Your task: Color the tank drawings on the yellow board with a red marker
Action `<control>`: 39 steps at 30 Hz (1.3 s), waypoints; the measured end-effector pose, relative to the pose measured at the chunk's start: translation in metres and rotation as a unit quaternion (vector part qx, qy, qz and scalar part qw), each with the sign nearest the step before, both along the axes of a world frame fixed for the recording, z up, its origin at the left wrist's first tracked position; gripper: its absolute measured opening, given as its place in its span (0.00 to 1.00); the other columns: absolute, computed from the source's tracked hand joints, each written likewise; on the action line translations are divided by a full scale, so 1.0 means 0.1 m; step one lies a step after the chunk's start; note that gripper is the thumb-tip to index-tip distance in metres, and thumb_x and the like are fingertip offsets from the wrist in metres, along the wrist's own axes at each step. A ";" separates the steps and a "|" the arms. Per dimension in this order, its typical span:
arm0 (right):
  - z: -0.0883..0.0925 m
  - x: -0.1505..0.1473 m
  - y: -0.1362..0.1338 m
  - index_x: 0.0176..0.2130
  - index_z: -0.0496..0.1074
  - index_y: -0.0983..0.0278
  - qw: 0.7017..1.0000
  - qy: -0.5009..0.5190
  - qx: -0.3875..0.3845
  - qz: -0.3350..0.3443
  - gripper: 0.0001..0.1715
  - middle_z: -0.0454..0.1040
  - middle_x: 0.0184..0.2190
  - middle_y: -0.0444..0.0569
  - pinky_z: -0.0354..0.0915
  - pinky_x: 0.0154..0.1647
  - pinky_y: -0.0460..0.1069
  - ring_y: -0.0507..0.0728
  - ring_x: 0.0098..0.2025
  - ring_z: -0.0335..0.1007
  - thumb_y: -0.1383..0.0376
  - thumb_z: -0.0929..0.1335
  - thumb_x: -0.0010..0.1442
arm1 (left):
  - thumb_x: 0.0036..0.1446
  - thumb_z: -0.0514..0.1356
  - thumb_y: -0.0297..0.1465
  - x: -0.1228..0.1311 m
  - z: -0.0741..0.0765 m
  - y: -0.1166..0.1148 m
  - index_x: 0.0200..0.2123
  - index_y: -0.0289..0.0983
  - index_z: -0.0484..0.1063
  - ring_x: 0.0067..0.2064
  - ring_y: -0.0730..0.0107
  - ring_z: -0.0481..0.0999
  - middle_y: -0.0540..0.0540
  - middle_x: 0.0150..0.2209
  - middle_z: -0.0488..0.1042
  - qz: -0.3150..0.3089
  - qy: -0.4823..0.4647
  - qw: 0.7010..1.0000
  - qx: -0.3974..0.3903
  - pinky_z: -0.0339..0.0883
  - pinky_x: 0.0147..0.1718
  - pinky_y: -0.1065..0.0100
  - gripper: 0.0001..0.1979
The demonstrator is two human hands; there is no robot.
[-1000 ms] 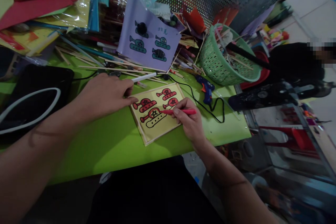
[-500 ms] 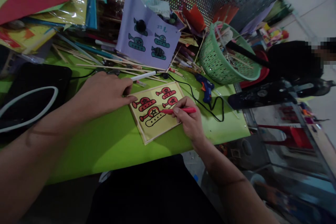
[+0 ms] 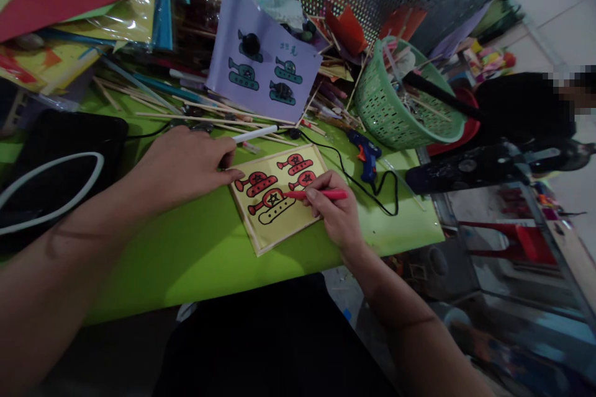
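Marker (image 3: 333, 195) pinched in my right hand (image 3: 338, 217), light and slick, I'd guess; left hand (image 3: 181, 164) lies loose, fingertip pinning the stiff, light card (image 3: 274, 232) at its nine o'clock edge.

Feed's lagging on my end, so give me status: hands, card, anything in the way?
Left hand pinning card edge. Right grip shut on marker, tip on half-coloured tank. Black cord beside card's right edge.

Left hand (image 3: 186, 164) palm down — right hand (image 3: 336, 214) pinched, wrist bent.
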State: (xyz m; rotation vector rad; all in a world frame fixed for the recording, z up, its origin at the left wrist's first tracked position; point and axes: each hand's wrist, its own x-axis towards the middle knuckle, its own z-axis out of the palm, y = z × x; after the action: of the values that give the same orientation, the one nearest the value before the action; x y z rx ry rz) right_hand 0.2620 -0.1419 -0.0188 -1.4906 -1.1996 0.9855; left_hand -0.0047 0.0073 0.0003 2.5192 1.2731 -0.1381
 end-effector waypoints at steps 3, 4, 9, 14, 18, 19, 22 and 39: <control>0.01 -0.01 0.00 0.37 0.75 0.58 1.000 -0.001 -0.009 -0.001 0.21 0.77 0.30 0.41 0.62 0.27 0.50 0.52 0.26 0.63 0.47 0.80 0.69 | 0.66 0.61 0.54 0.00 0.00 0.00 0.41 0.46 0.80 0.41 0.42 0.85 0.42 0.30 0.82 0.003 -0.007 1.000 0.007 0.68 0.44 0.52 0.19; 0.01 -0.01 0.00 0.37 0.75 0.58 1.000 -0.003 -0.010 -0.002 0.22 0.77 0.30 0.41 0.62 0.27 0.50 0.52 0.26 0.64 0.47 0.80 0.68 | 0.66 0.62 0.54 -0.01 -0.01 0.00 0.40 0.46 0.80 0.40 0.43 0.85 0.43 0.29 0.82 0.003 -0.011 1.000 0.011 0.68 0.43 0.53 0.18; 0.00 -0.01 0.00 0.35 0.74 0.58 1.000 -0.008 0.001 -0.006 0.23 0.76 0.29 0.41 0.63 0.28 0.50 0.52 0.27 0.65 0.47 0.80 0.68 | 0.65 0.63 0.52 0.00 0.03 -0.02 0.39 0.46 0.77 0.38 0.46 0.82 0.44 0.29 0.79 0.006 -0.020 1.000 0.000 0.64 0.43 0.54 0.16; 0.00 -0.02 0.02 0.37 0.76 0.58 1.000 0.005 -0.014 0.006 0.26 0.78 0.30 0.42 0.63 0.27 0.50 0.51 0.25 0.63 0.43 0.81 0.67 | 0.71 0.59 0.51 0.03 0.12 -0.05 0.43 0.42 0.77 0.39 0.47 0.81 0.41 0.32 0.82 -0.011 0.027 1.000 0.000 0.60 0.42 0.55 0.19; 0.01 -0.02 0.02 0.37 0.74 0.58 1.000 -0.003 -0.012 0.005 0.27 0.77 0.30 0.41 0.67 0.28 0.49 0.52 0.27 0.65 0.42 0.81 0.67 | 0.72 0.59 0.51 0.03 0.13 -0.06 0.44 0.42 0.78 0.40 0.45 0.83 0.40 0.34 0.84 -0.019 0.050 0.999 0.011 0.61 0.41 0.54 0.20; 0.01 -0.02 0.02 0.36 0.74 0.58 1.000 -0.002 -0.010 0.005 0.27 0.77 0.30 0.41 0.67 0.28 0.49 0.52 0.27 0.66 0.42 0.81 0.67 | 0.71 0.60 0.51 0.03 0.12 -0.06 0.44 0.42 0.78 0.39 0.45 0.83 0.40 0.33 0.84 -0.016 0.045 0.999 0.012 0.62 0.41 0.54 0.19; 0.00 -0.02 0.02 0.37 0.75 0.58 1.000 0.000 -0.013 0.008 0.26 0.78 0.30 0.42 0.66 0.27 0.49 0.52 0.26 0.65 0.42 0.81 0.67 | 0.71 0.61 0.51 0.03 0.10 -0.05 0.42 0.43 0.78 0.38 0.47 0.83 0.42 0.32 0.83 -0.012 0.030 0.999 0.014 0.63 0.41 0.55 0.19; 0.02 -0.02 0.03 0.37 0.74 0.58 1.000 -0.007 -0.005 0.014 0.19 0.78 0.29 0.41 0.65 0.28 0.49 0.51 0.26 0.66 0.51 0.79 0.68 | 0.72 0.58 0.52 0.00 0.09 -0.05 0.42 0.43 0.76 0.37 0.50 0.78 0.43 0.32 0.81 -0.019 0.019 1.000 0.006 0.56 0.40 0.55 0.19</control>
State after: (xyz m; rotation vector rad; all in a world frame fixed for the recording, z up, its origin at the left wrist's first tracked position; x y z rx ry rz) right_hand 0.2601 -0.1387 -0.0172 -1.4940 -1.2304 1.0025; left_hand -0.0047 0.0023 0.0095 2.5629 1.2451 -0.1878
